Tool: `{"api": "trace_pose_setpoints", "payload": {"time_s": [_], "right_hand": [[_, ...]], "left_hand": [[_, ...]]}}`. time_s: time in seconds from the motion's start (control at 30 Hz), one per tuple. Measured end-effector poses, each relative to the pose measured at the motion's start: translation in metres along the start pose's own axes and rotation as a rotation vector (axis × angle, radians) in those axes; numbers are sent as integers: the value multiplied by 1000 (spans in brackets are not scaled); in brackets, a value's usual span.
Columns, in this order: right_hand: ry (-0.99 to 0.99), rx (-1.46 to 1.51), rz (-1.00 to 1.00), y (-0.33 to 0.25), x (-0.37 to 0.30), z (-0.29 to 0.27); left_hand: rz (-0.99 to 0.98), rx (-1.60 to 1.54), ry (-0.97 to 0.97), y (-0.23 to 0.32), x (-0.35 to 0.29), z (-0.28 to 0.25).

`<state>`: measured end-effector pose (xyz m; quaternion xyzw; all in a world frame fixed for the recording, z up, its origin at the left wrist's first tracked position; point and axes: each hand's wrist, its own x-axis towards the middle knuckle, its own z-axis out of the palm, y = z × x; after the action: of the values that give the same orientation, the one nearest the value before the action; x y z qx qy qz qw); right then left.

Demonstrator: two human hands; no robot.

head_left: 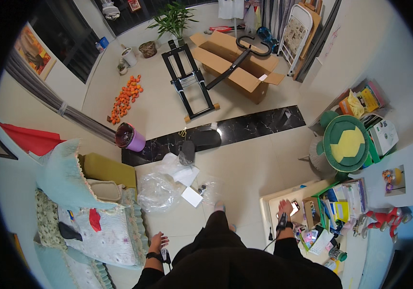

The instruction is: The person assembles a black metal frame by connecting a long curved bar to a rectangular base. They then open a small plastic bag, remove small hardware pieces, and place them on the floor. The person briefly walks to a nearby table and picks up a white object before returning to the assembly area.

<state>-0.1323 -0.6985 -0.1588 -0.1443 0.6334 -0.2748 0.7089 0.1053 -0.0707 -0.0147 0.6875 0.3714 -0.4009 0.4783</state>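
Colour log, floor: glossy beige square tiles (249,176); polished black stone strip (259,124) crossed by white veining. Rectangular metal frame (186,77): black, silvery crossbars, tan end caps. Long cardboard box (253,88): plain brown. Small round fruits (125,98): orange. Round plastic bin (138,142): purple.

Left side: light-blue fabric headboard (62,168), cream frilled edge; white quilt (107,236), faint floral print; olive-yellow block cushion (105,169); red cloth (33,138).

Right side: round padded seat (346,143), green with yellow patches; cream-topped desk (270,206); flat phone (294,208), white-lit screen; toy figure (382,219), red and silver. Both sleeves (294,250): black.
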Motion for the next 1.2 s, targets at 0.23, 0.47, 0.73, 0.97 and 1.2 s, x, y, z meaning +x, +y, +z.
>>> {"api": "trace_pose_setpoints", "payload": {"time_s": [0.23, 0.47, 0.73, 0.97, 1.2], "right_hand": [[-292, -38, -130, -98, -48, 199], [-335, -124, -180, -180, -30, 396], [-343, -144, -100, -243, 14, 608], [-483, -354, -162, -311, 102, 803], [-237, -660, -197, -273, 226, 985]], "left_hand": [[-24, -171, -94, 50, 59, 68], [-93, -406, 8, 169, 136, 130], [104, -517, -103, 366, 168, 179], [-17, -926, 29, 380, 172, 206], [-276, -655, 138, 353, 106, 292]]}}
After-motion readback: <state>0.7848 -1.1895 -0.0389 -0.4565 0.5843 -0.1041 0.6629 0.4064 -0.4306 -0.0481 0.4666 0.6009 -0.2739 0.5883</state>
